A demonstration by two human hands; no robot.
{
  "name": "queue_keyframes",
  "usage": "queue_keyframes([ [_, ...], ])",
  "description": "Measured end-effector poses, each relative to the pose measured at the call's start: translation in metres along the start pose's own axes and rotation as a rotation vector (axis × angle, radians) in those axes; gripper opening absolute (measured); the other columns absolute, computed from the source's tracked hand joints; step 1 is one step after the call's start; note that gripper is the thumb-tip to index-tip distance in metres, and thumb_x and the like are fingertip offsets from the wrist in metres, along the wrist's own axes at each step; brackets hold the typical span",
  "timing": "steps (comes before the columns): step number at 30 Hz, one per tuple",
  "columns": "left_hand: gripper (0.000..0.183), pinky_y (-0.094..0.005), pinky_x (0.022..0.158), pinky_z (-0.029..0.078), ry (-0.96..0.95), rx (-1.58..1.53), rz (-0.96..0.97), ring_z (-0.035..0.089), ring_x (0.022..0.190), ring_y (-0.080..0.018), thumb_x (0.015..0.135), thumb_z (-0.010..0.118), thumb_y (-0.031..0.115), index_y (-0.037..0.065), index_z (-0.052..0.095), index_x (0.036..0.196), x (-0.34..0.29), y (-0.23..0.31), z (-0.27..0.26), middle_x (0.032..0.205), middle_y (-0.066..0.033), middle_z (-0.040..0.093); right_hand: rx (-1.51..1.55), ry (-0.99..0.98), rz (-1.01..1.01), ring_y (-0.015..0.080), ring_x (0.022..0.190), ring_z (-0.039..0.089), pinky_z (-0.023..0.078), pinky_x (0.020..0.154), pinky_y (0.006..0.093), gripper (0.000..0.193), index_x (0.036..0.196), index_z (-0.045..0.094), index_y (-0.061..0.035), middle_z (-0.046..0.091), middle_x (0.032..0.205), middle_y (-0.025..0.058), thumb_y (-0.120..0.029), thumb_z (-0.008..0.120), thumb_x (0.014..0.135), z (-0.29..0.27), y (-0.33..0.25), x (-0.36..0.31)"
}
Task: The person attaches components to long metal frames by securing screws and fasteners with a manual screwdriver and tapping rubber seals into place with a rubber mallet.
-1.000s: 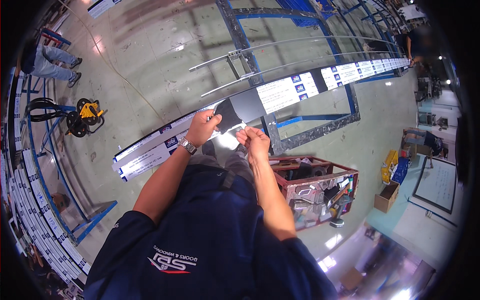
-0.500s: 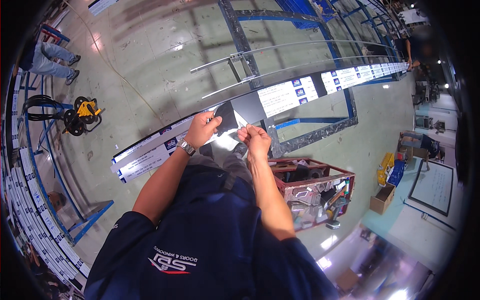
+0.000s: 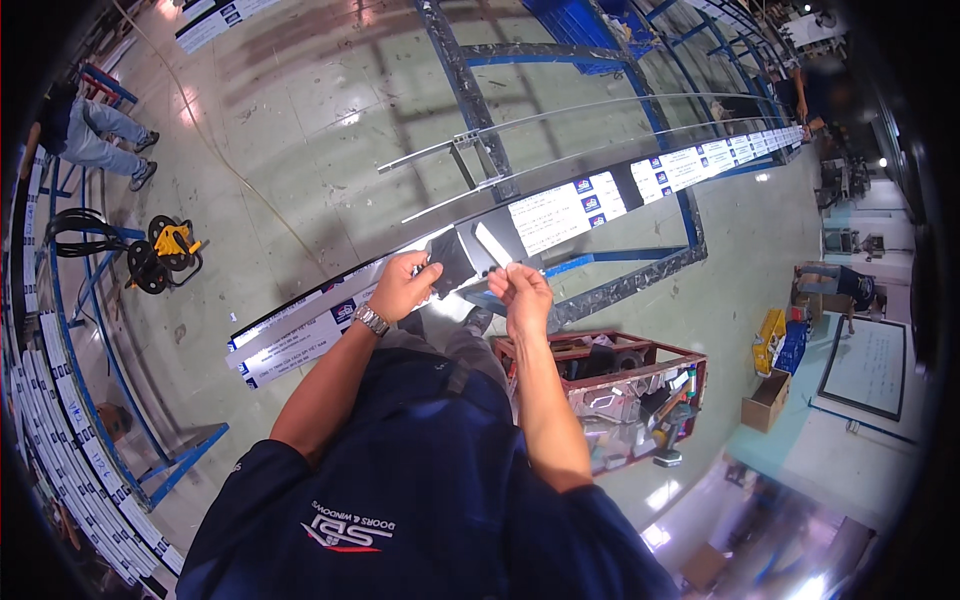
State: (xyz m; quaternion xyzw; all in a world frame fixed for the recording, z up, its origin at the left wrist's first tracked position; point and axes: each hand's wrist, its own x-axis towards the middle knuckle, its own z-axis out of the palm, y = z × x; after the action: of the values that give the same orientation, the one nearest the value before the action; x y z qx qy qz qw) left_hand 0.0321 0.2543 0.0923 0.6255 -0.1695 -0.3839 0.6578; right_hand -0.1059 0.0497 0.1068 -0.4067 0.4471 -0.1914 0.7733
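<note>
A long aluminium profile [image 3: 550,215] covered in white printed protective film lies slantwise in front of me, on a metal frame. Part of its surface near my hands is bare and dark grey. My left hand [image 3: 402,287] is closed on the profile's near edge, thumb on top, beside a black patch [image 3: 452,262] that I cannot tell is a loose piece or bare surface. My right hand [image 3: 525,297] pinches the lower end of a narrow white strip of film [image 3: 491,243], which stands up off the bare part.
A blue and black steel frame [image 3: 630,275] supports the profile; thin rails [image 3: 440,155] lie beyond. At my right stands a red-framed tool cart [image 3: 620,390] full of tools. A yellow and black cable reel [image 3: 170,242] is at left. People stand at far left and far right.
My right hand has moved slightly right and down, and the film, a small folded corner before, now shows as a longer narrow strip. My left hand has kept its grip.
</note>
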Motion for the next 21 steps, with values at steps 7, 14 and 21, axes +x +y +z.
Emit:
queue_keyframes([
  [7, 0.031, -0.0259, 0.052, 0.041, 0.005, -0.170, 0.002, 0.049, 0.052, -0.0054, 0.109, 0.065, 0.022, 0.007, 0.055, 0.084, 0.005, 0.009, -0.003, 0.068, 0.0048, 0.051, -0.108, -0.030, 0.077, 0.0287, 0.083, 0.078, 0.066, 0.074, 0.0363, 0.017, 0.107, 0.067, 0.0051, 0.075, 0.095, 0.0179, -0.011, 0.072, 0.101, 0.004, 0.009, -0.010],
  [14, 0.033, -0.0257, 0.054, 0.040, -0.071, -0.150, -0.020, 0.049, 0.055, -0.0048, 0.110, 0.064, 0.026, 0.007, 0.056, 0.084, 0.008, 0.010, -0.006, 0.067, 0.0043, 0.052, -0.093, -0.023, 0.089, 0.0253, 0.079, 0.076, 0.066, 0.072, 0.0359, 0.016, 0.106, 0.068, 0.0063, 0.074, 0.095, 0.0177, -0.009, 0.071, 0.101, 0.025, 0.010, 0.003],
  [21, 0.030, -0.0259, 0.057, 0.042, -0.151, 0.008, -0.009, 0.048, 0.056, -0.0047, 0.108, 0.066, 0.025, 0.007, 0.058, 0.086, 0.010, 0.016, -0.010, 0.065, 0.0036, 0.054, -0.056, 0.054, 0.054, 0.0165, 0.071, 0.069, 0.063, 0.066, 0.0304, 0.012, 0.104, 0.069, 0.0024, 0.073, 0.091, 0.0107, -0.009, 0.072, 0.101, 0.037, 0.015, 0.010],
])
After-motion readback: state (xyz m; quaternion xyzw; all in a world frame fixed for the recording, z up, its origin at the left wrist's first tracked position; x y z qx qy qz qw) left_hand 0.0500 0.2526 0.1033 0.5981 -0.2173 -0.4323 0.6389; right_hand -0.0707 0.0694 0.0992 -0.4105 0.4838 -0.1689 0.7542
